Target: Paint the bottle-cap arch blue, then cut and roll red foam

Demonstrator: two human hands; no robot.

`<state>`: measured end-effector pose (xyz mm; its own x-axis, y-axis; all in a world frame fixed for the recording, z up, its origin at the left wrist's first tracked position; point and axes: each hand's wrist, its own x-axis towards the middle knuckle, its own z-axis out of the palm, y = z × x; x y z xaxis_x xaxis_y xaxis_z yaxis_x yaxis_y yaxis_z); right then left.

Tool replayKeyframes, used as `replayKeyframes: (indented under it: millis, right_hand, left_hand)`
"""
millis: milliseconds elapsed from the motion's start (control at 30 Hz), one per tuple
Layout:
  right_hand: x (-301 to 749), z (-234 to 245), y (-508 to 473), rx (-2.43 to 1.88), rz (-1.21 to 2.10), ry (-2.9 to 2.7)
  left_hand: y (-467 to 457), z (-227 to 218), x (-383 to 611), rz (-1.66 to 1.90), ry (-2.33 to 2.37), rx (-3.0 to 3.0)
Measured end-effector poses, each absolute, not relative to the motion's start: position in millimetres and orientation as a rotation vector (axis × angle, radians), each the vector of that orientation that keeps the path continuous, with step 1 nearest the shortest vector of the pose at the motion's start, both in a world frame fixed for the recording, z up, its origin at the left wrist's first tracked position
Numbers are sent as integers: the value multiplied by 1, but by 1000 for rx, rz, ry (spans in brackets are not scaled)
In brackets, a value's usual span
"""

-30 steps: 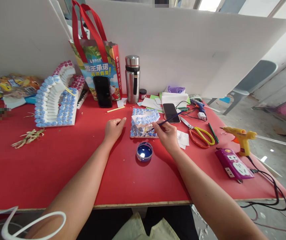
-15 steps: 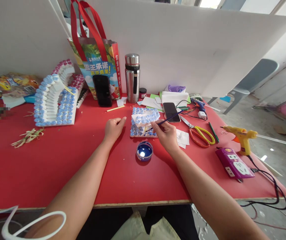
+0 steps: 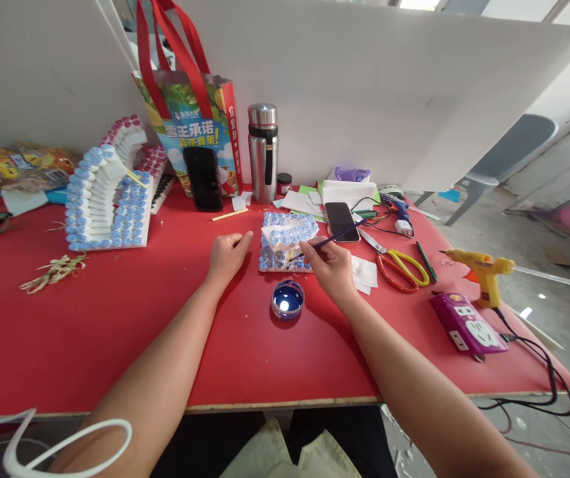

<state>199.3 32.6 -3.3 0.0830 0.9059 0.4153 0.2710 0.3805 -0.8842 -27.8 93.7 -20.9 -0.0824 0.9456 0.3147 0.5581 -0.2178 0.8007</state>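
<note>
My right hand (image 3: 332,267) pinches a thin blue paintbrush (image 3: 337,236), its tip resting on a small white foam model (image 3: 285,244) studded with blue-painted dots. A little to the model's left, my left hand (image 3: 226,255) rests on the red table (image 3: 115,318) as a loose fist, thumb pointing toward the model, with nothing visible in it. In front of the model stands a small round dish of blue paint (image 3: 287,299).
A larger blue-dotted foam model (image 3: 108,199) stands at the left. Along the back are a shopping bag (image 3: 190,126), a black phone (image 3: 204,178) and a steel flask (image 3: 264,153). To the right lie another phone (image 3: 339,221), scissors (image 3: 399,265), a yellow glue gun (image 3: 479,272) and a purple power strip (image 3: 466,325).
The view has shifted slightly. My right hand has edged the brush tip a little leftward over the small model. My left hand stays where it was.
</note>
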Motion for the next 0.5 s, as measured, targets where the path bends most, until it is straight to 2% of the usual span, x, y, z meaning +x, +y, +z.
replayKeyframes:
  millis: [500]
  right_hand:
    - [196,-2,28,-1128,651,-1530]
  left_hand:
    - [94,-22,-27,1227,1610,1794]
